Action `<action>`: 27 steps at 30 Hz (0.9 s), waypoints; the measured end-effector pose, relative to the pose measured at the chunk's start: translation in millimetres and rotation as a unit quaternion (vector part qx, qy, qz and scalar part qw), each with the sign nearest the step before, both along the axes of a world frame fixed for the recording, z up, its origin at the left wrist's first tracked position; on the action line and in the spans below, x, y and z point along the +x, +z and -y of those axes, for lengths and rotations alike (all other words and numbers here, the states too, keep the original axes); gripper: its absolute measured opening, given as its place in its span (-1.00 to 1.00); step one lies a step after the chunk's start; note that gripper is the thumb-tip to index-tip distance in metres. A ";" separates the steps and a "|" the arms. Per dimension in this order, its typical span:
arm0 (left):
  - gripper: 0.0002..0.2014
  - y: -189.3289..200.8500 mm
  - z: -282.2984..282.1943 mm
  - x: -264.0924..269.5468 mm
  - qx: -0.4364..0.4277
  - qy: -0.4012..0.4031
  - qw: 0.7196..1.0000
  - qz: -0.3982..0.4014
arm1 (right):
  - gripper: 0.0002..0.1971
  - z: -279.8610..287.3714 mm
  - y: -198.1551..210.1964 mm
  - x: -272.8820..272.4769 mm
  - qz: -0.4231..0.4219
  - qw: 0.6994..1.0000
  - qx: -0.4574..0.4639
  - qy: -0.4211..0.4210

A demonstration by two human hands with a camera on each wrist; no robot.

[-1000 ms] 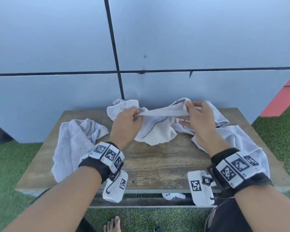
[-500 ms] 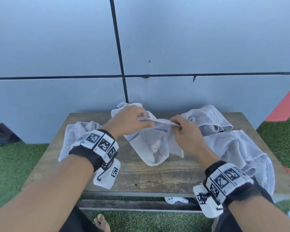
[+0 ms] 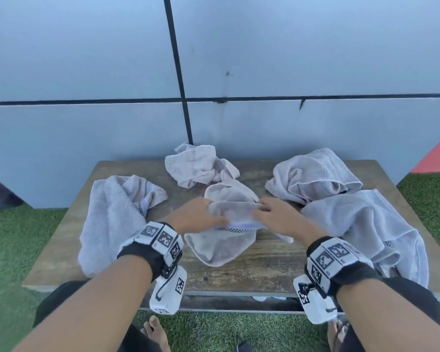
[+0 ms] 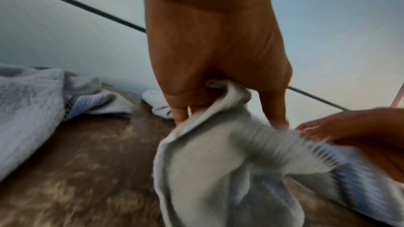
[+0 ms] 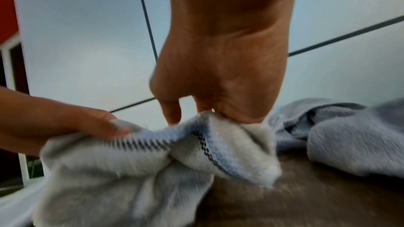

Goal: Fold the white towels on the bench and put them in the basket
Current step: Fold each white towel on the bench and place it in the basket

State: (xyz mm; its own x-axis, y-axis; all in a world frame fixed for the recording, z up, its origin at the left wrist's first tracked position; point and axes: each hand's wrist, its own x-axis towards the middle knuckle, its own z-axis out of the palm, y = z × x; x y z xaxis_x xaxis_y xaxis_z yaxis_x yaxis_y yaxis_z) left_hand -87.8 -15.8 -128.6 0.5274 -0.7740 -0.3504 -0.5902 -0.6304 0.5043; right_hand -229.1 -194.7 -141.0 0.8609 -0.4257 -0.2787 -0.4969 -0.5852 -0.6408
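Note:
A small white towel [image 3: 221,246] with a checked stripe hangs bunched over the middle of the wooden bench [image 3: 262,269]. My left hand [image 3: 201,217] pinches its left end, and in the left wrist view the cloth [image 4: 210,165] droops below the curled fingers. My right hand [image 3: 277,217] pinches the right end of the same edge, the striped hem [image 5: 166,142] sagging between both hands. Other white towels lie crumpled around: one at the left [image 3: 112,219], one at the back [image 3: 196,165], two at the right [image 3: 313,175] [image 3: 366,227]. No basket is in view.
A grey panelled wall [image 3: 264,59] rises directly behind the bench. Green artificial turf [image 3: 10,250] surrounds it on both sides. My bare foot [image 3: 155,331] stands on the turf below the front edge. A red strip [image 3: 437,156] shows at the far right.
Both hands have drawn the held towel toward me and lower, down to the bench's middle. It has come away from the back towel, which now lies apart.

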 end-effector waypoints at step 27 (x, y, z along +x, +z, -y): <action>-0.96 177.3 141.8 124.2 -0.250 0.127 0.912 0.298 | -0.78 156.0 177.1 97.4 0.156 0.940 -0.293 -0.082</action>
State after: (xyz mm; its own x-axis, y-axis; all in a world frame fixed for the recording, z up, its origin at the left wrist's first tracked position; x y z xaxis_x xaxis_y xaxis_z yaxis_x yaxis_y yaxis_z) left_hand 36.4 -157.6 48.7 0.6933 -0.5846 0.4214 -0.7207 -0.5636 0.4037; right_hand -131.6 -350.7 36.1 0.7712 -0.5612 0.3005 -0.4525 -0.8153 -0.3613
